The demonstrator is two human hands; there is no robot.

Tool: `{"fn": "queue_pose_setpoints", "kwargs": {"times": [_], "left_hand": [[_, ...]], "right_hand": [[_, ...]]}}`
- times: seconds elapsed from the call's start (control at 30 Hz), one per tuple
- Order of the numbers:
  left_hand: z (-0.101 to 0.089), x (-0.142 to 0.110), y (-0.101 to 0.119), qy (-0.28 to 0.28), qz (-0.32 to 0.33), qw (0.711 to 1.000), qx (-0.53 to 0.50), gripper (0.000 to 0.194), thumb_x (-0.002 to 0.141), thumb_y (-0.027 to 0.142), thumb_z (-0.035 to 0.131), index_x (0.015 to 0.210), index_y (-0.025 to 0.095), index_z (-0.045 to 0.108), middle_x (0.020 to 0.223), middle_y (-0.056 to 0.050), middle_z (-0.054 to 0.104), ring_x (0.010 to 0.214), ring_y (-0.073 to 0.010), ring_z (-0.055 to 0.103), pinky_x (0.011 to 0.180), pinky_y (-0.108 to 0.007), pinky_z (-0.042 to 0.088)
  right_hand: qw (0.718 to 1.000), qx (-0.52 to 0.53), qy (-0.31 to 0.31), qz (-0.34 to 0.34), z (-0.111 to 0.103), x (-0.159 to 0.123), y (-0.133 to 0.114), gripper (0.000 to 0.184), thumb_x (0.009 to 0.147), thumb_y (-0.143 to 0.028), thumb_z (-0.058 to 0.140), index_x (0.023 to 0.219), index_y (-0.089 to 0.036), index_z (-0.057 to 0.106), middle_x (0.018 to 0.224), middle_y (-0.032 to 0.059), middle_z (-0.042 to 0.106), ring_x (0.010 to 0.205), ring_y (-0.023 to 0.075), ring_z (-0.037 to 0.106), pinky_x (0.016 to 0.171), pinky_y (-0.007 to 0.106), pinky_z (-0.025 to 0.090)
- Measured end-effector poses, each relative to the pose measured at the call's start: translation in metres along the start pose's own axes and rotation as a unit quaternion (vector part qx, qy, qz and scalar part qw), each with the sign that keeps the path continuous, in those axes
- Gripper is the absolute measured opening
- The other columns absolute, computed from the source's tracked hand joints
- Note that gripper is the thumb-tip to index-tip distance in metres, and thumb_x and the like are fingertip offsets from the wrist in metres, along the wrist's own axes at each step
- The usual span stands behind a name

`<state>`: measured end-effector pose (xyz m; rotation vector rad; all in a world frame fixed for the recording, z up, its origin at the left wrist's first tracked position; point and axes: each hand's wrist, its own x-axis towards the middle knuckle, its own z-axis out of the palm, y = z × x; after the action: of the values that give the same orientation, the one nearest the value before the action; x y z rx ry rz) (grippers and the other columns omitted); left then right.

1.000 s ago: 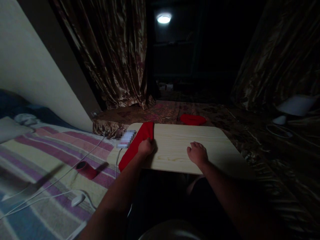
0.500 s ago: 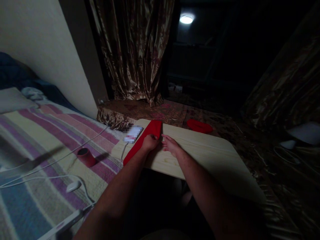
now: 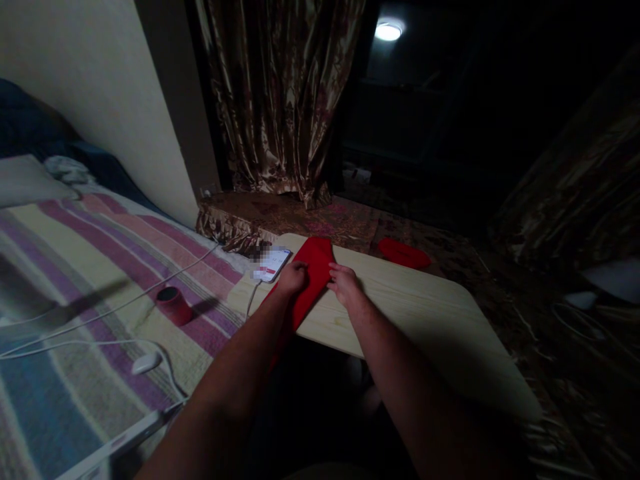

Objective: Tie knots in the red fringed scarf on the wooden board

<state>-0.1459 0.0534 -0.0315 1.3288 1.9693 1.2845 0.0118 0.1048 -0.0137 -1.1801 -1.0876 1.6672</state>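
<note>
A strip of red cloth [image 3: 316, 263] lies across the left part of a pale wooden table [image 3: 410, 307], its near end hanging over the front edge. My left hand [image 3: 293, 277] is closed at the cloth's left side, with fingers curled against it. On the opposite side, my right hand [image 3: 343, 283] has its fingertips pinched at the right edge of the cloth. Part of the cloth is hidden behind my left forearm. A lit phone [image 3: 274, 263] with a white cable lies just left of my left hand.
Beyond the table's far edge is another red cloth piece [image 3: 404, 253]. On the striped bed [image 3: 115, 260] at left are a red cylinder [image 3: 174, 308], a white mouse-like object [image 3: 146, 363] and trailing white cables. Patterned curtains [image 3: 280, 100] hang behind.
The red cloth is spread wider, and its near part now reaches past the table's front edge. My hands have moved apart; my right hand has gone from beside the cloth to its edge.
</note>
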Motion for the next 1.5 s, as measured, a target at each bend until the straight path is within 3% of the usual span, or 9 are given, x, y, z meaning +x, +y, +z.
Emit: {"fn": "queue_pose_setpoints", "kwargs": {"times": [0.2, 0.43, 0.67, 0.9, 1.0, 1.1, 1.3, 1.4, 1.5], "left_hand": [[-0.007, 0.001, -0.003, -0.073, 0.019, 0.997, 0.009, 0.028, 0.086, 0.035, 0.060, 0.100, 0.020, 0.079, 0.118, -0.006, 0.073, 0.111, -0.0227, 0.067, 0.100, -0.029, 0.047], [-0.003, 0.000, -0.005, -0.093, 0.040, 0.994, 0.029, 0.025, 0.082, 0.027, 0.063, 0.101, 0.019, 0.079, 0.127, -0.008, 0.069, 0.118, -0.0223, 0.064, 0.107, -0.027, 0.042], [-0.002, 0.000, -0.005, -0.095, 0.051, 0.994, 0.026, 0.026, 0.075, 0.028, 0.071, 0.099, 0.020, 0.079, 0.122, -0.009, 0.071, 0.121, -0.0251, 0.062, 0.106, -0.029, 0.043], [-0.001, -0.004, 0.010, -0.115, 0.028, 0.988, 0.094, 0.027, 0.081, 0.034, 0.067, 0.099, 0.018, 0.078, 0.111, -0.011, 0.074, 0.106, -0.0268, 0.068, 0.095, -0.032, 0.049], [0.010, -0.008, 0.023, -0.107, 0.036, 0.990, 0.086, 0.029, 0.081, 0.034, 0.069, 0.103, 0.017, 0.076, 0.110, -0.012, 0.074, 0.103, -0.0272, 0.068, 0.094, -0.034, 0.049], [0.035, -0.018, 0.041, -0.102, 0.078, 0.991, -0.032, 0.036, 0.078, 0.029, 0.072, 0.113, 0.019, 0.073, 0.122, -0.011, 0.070, 0.114, -0.0248, 0.064, 0.099, -0.031, 0.046], [0.090, -0.044, 0.079, -0.162, -0.159, 0.930, -0.289, 0.045, 0.080, 0.033, 0.072, 0.118, 0.010, 0.064, 0.094, -0.014, 0.075, 0.079, -0.0212, 0.072, 0.074, -0.032, 0.055], [0.105, -0.055, 0.090, -0.204, -0.206, 0.897, -0.333, 0.024, 0.078, 0.025, 0.071, 0.098, 0.011, 0.070, 0.093, -0.014, 0.076, 0.085, -0.0219, 0.073, 0.078, -0.029, 0.056], [0.112, -0.063, 0.098, -0.239, -0.271, 0.852, -0.378, 0.013, 0.077, 0.021, 0.068, 0.086, 0.013, 0.071, 0.085, -0.014, 0.076, 0.088, -0.0266, 0.073, 0.080, -0.033, 0.059]], "right_hand": [[0.993, 0.011, 0.110, -0.044, -0.030, 0.021, -0.023, 0.059, 0.068, -0.008, 0.063, 0.125, -0.021, 0.057, 0.082, -0.0012, 0.070, 0.065, 0.0136, 0.064, 0.056, 0.023, 0.049], [0.982, -0.031, 0.178, -0.063, -0.093, 0.035, -0.039, 0.067, 0.061, -0.002, 0.061, 0.125, -0.020, 0.054, 0.079, -0.0041, 0.069, 0.069, 0.0150, 0.067, 0.062, 0.025, 0.056], [0.992, -0.090, 0.077, 0.034, -0.130, 0.018, -0.041, 0.066, 0.061, 0.002, 0.053, 0.125, -0.013, 0.057, 0.086, 0.0058, 0.072, 0.071, 0.0190, 0.069, 0.065, 0.031, 0.058], [0.990, -0.121, -0.045, 0.060, -0.134, -0.021, -0.017, 0.059, 0.063, 0.002, 0.052, 0.118, -0.015, 0.065, 0.079, 0.0049, 0.074, 0.067, 0.0186, 0.068, 0.065, 0.031, 0.057], [0.975, -0.148, -0.150, 0.072, -0.130, -0.045, -0.012, 0.059, 0.061, 0.002, 0.050, 0.113, -0.017, 0.069, 0.085, 0.0034, 0.075, 0.067, 0.0161, 0.068, 0.065, 0.029, 0.056], [0.957, -0.146, -0.244, 0.053, -0.130, -0.069, -0.012, 0.064, 0.057, 0.001, 0.047, 0.112, -0.020, 0.071, 0.094, 0.0021, 0.076, 0.073, 0.0140, 0.068, 0.071, 0.027, 0.054], [0.916, -0.142, -0.375, -0.001, -0.143, -0.113, -0.020, 0.049, 0.055, -0.003, 0.049, 0.093, -0.017, 0.077, 0.095, 0.0032, 0.077, 0.096, 0.0169, 0.069, 0.091, 0.028, 0.048], [0.864, -0.186, -0.467, 0.013, -0.151, -0.132, -0.029, 0.043, 0.058, -0.005, 0.053, 0.091, -0.015, 0.078, 0.092, 0.0036, 0.077, 0.100, 0.0191, 0.069, 0.098, 0.032, 0.045], [0.847, -0.208, -0.489, -0.002, -0.161, -0.147, -0.032, 0.038, 0.062, -0.006, 0.057, 0.092, -0.016, 0.078, 0.093, 0.0034, 0.077, 0.101, 0.0191, 0.068, 0.099, 0.030, 0.043]]}}
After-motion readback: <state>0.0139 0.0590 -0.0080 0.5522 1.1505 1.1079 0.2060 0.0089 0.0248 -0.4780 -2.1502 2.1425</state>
